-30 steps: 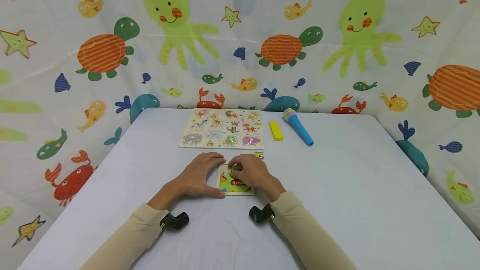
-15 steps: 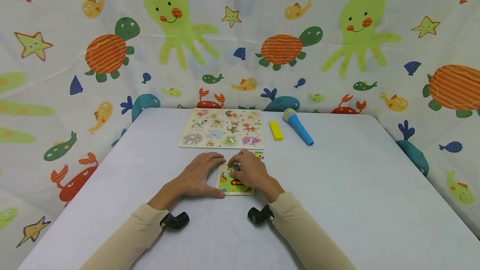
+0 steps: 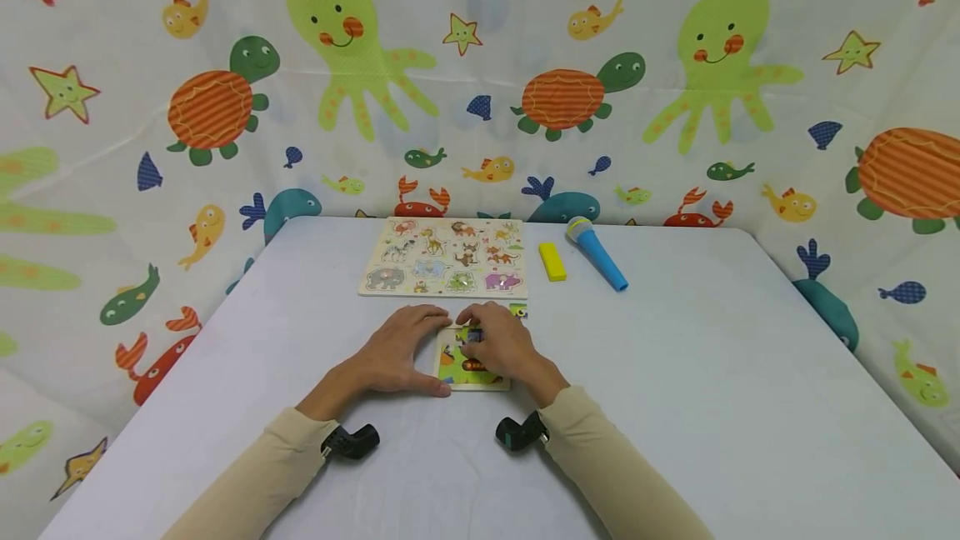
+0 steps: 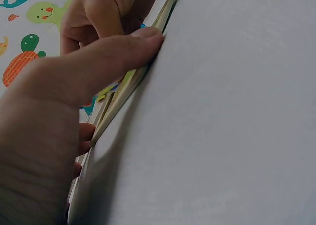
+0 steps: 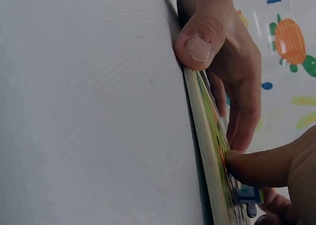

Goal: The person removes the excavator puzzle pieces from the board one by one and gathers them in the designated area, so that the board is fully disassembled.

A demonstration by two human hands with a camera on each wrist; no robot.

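Observation:
A small wooden jigsaw puzzle board (image 3: 450, 365) with a green picture lies on the white table. My left hand (image 3: 397, 352) holds it at the left side, thumb at the near corner and fingers at the far edge. In the left wrist view the thumb (image 4: 140, 45) presses along the board's rim. My right hand (image 3: 506, 344) is over the board's upper right, pinching a puzzle piece (image 3: 472, 334). That piece (image 5: 248, 194) stands tilted against the board in the right wrist view, partly covered by fingers. Another green piece (image 3: 519, 310) lies behind the right hand.
A larger wooden animal puzzle (image 3: 442, 257) lies behind the hands. To its right are a yellow block (image 3: 552, 262) and a blue toy microphone (image 3: 597, 255). A curtain printed with sea animals (image 3: 480, 107) hangs behind the table.
The right hand shifts only slightly, and more of the piece at its fingertips shows. The left hand and the board stay in place.

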